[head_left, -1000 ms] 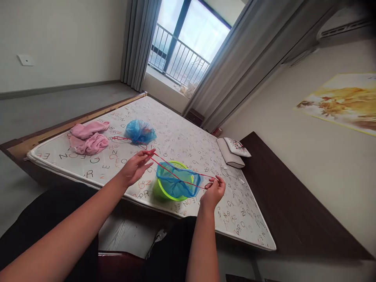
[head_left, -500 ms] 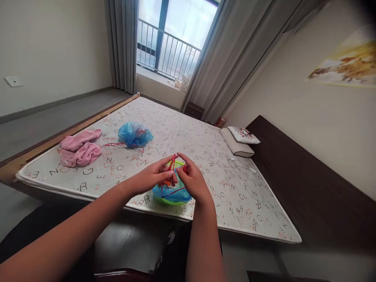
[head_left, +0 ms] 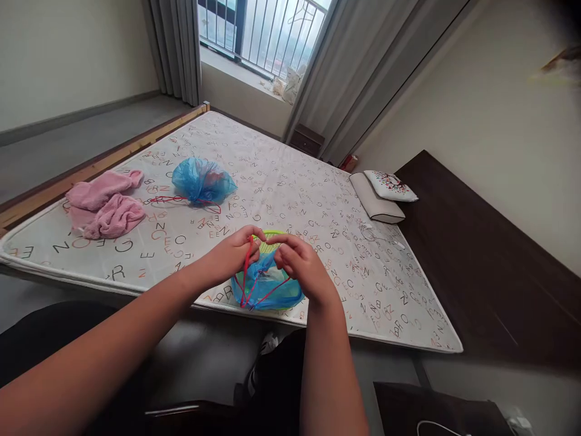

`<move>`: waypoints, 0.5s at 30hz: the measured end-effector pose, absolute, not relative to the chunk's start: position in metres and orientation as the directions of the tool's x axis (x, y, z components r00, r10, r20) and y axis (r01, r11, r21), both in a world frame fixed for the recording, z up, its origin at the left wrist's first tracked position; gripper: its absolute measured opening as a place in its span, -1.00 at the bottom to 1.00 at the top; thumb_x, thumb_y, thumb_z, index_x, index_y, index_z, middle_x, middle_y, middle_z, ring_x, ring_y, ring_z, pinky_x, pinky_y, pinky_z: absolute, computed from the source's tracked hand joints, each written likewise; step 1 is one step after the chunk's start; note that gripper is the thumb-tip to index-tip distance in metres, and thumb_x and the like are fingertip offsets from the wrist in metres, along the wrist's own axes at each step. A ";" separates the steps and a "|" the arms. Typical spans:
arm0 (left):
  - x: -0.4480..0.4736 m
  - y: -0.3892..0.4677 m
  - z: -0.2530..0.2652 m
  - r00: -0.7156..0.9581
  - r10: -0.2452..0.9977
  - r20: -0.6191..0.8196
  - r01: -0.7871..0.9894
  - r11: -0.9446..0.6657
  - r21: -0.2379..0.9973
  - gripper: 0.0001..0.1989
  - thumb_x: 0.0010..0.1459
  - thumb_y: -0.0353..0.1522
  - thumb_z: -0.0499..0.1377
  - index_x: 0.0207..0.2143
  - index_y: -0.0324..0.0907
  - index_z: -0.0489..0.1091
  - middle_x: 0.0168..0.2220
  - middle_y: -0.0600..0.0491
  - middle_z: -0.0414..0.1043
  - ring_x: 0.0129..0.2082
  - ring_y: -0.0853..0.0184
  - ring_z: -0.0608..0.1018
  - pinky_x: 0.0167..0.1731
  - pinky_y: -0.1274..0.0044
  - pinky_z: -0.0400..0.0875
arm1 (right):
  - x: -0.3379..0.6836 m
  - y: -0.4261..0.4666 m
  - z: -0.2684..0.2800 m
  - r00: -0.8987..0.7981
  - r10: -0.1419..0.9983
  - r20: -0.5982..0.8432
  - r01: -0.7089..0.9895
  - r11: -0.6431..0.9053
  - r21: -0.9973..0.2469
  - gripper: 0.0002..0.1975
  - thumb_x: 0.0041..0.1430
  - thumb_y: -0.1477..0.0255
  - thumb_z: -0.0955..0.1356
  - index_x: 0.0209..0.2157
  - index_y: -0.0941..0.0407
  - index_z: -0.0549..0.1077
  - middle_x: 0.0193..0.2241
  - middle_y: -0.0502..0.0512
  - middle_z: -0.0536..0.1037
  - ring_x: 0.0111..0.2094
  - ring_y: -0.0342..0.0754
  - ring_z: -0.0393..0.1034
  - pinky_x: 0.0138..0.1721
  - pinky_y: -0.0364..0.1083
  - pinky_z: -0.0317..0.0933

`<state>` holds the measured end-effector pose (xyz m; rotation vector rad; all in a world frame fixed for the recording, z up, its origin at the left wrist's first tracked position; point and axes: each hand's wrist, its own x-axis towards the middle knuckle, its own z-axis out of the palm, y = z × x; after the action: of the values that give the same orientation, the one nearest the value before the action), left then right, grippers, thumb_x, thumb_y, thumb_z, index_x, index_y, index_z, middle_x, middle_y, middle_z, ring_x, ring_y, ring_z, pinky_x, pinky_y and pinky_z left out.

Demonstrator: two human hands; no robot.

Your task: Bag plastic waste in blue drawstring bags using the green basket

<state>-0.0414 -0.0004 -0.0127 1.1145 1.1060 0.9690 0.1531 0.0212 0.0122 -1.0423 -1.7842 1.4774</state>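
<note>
My left hand (head_left: 242, 251) is closed on a red drawstring (head_left: 246, 266), which runs down to the rim of a blue plastic bag (head_left: 276, 293). My right hand (head_left: 300, 260) is curled at the bag's right side, where another stretch of the red cord leads up to its fingers. Both index fingers nearly meet above the bag. It sits in a light green mesh basket (head_left: 272, 234) near the mattress edge, its mouth partly gathered. My hands hide part of the basket and the bag's opening.
On the mattress (head_left: 290, 181), a second blue bag (head_left: 200, 180) lies with red cords trailing, beside pink cloth (head_left: 106, 203). Pillows (head_left: 390, 185) rest by the dark headboard (head_left: 458, 224). A dark chair or stool with a cable (head_left: 436, 429) stands at the lower right.
The blue bag's mouth is drawn more together over the basket, and the orange contents are covered. My hands have moved slightly apart. The camera view has tilted down.
</note>
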 end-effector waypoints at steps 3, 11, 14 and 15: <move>-0.041 0.001 -0.019 0.043 0.984 -0.171 0.069 0.167 0.983 -0.68 0.15 -0.36 0.12 -0.02 -0.12 0.36 -0.58 0.22 0.25 -0.60 0.42 0.26 -0.57 0.57 0.11 | 0.141 0.011 0.019 -0.515 0.856 -0.050 0.385 0.179 -0.905 -0.65 0.19 0.08 0.45 -0.15 0.04 0.54 -0.44 -0.08 0.42 -0.42 -0.15 0.24 -0.38 -0.14 0.12; -0.047 -0.005 -0.023 0.012 1.000 -0.029 0.175 0.027 0.984 -0.39 0.16 -0.39 0.13 0.29 -0.12 0.27 -0.51 0.20 0.33 -0.50 0.35 0.40 -0.42 0.51 0.24 | 0.119 -0.013 0.024 -0.453 0.889 -0.063 0.506 0.199 -0.839 -0.75 0.25 0.15 0.43 -0.24 0.04 0.50 -0.47 -0.08 0.41 -0.44 -0.14 0.22 -0.41 -0.12 0.06; -0.048 -0.010 -0.014 0.040 0.998 -0.045 0.085 0.041 0.996 -0.41 0.15 -0.38 0.17 0.26 -0.13 0.33 -0.41 0.13 0.43 -0.39 0.33 0.48 -0.36 0.50 0.33 | 0.125 -0.010 0.026 -0.494 0.869 -0.034 0.403 0.194 -0.894 -0.82 0.31 0.25 0.39 -0.29 0.05 0.53 -0.43 -0.05 0.45 -0.39 -0.14 0.28 -0.35 -0.13 0.14; -0.047 -0.011 -0.010 0.073 0.996 -0.043 0.032 0.040 0.999 -0.44 0.14 -0.36 0.20 0.22 -0.13 0.36 -0.35 0.10 0.47 -0.33 0.32 0.51 -0.33 0.50 0.36 | 0.127 -0.009 0.027 -0.491 0.871 -0.021 0.347 0.173 -0.922 -0.82 0.31 0.25 0.39 -0.31 0.06 0.52 -0.42 -0.05 0.45 -0.39 -0.15 0.29 -0.35 -0.13 0.16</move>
<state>-0.0473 -0.0111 -0.0102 1.2352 1.1966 1.1098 0.1274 -0.0092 0.0268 -1.1443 -1.9282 1.2990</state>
